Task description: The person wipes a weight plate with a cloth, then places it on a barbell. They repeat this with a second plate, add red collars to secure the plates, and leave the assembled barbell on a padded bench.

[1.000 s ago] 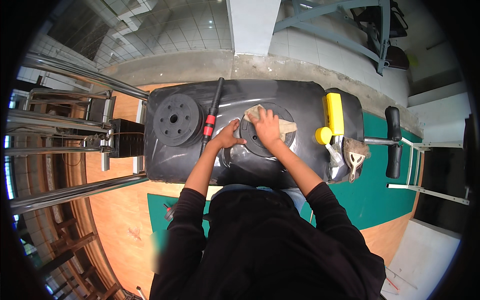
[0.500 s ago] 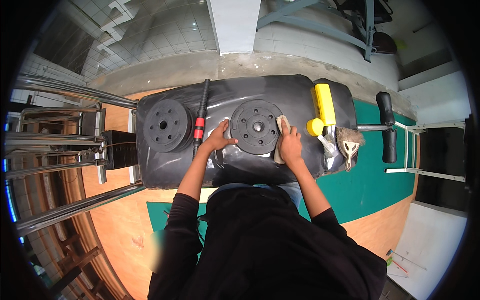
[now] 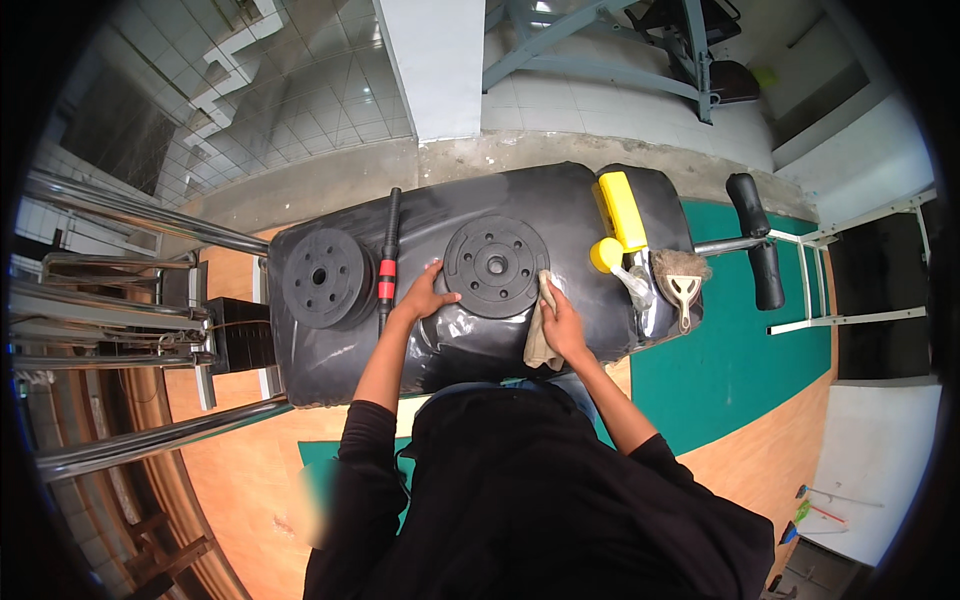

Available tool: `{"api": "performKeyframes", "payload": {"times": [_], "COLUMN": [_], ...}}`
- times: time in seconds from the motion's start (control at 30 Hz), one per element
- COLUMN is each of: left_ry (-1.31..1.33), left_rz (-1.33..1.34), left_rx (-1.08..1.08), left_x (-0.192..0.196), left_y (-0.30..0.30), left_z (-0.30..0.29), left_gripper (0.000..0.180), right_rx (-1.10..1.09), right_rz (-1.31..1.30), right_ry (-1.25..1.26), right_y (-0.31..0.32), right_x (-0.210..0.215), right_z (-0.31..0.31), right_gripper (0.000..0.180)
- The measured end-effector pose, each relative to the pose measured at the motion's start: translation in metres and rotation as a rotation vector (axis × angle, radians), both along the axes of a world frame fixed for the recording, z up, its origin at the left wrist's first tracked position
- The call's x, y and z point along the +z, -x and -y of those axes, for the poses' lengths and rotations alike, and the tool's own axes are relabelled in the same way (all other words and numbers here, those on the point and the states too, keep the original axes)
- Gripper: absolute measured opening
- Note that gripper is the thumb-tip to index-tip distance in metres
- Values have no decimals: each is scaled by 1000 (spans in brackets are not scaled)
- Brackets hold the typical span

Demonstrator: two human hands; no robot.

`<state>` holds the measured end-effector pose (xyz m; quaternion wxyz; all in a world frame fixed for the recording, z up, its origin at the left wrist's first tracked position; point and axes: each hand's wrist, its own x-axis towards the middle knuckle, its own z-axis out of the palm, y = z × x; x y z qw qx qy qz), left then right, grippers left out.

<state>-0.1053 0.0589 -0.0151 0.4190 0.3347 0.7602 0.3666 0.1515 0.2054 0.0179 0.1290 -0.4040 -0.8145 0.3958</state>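
Observation:
A black weight plate (image 3: 496, 266) lies flat on a bench draped in black plastic sheet (image 3: 450, 340). My left hand (image 3: 425, 297) rests on the plate's left rim, fingers spread. My right hand (image 3: 560, 325) presses a beige cloth (image 3: 540, 335) against the plate's right edge; the cloth hangs down toward me. A black bar with a red collar (image 3: 386, 262) lies just left of my left hand.
A stack of black weight plates (image 3: 322, 278) sits at the left of the sheet. At the right lie a yellow spray bottle (image 3: 620, 215) and a hand brush (image 3: 681, 278). Chrome rack rails (image 3: 120, 215) stand left; a padded roller bar (image 3: 758, 250) right.
My right hand with the cloth has slid from the top of the plate down its right side to the near right edge. My left hand stays on the left rim.

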Motion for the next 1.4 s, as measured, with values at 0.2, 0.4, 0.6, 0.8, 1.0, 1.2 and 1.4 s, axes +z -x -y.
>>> {"api": "performKeyframes", "payload": {"times": [0.2, 0.4, 0.6, 0.8, 1.0, 1.2, 1.4], "left_ry": [4, -89, -265, -254, -204, 6, 149], "left_rz": [-78, -29, 162, 240, 251, 226, 45], "left_rx": [8, 184, 270, 391, 537, 689, 841], "left_x": [5, -6, -18, -17, -19, -12, -1], "left_y": [-6, -27, -86, -120, -124, -115, -124], "left_z": [3, 17, 27, 45, 29, 8, -23], "left_gripper": [90, 79, 102, 84, 84, 89, 74], "right_rx": [151, -104, -54, -118, 91, 245, 258], "right_rz": [-16, 30, 183, 194, 100, -16, 243], "right_ry": [269, 247, -246, -398, -319, -273, -298], "right_y": [-18, -22, -12, -6, -9, 45, 125], "right_x": [8, 29, -12, -11, 16, 44, 37], "right_z": [-18, -53, -23, -13, -20, -45, -90], "right_gripper": [42, 51, 63, 64, 51, 50, 68]}}
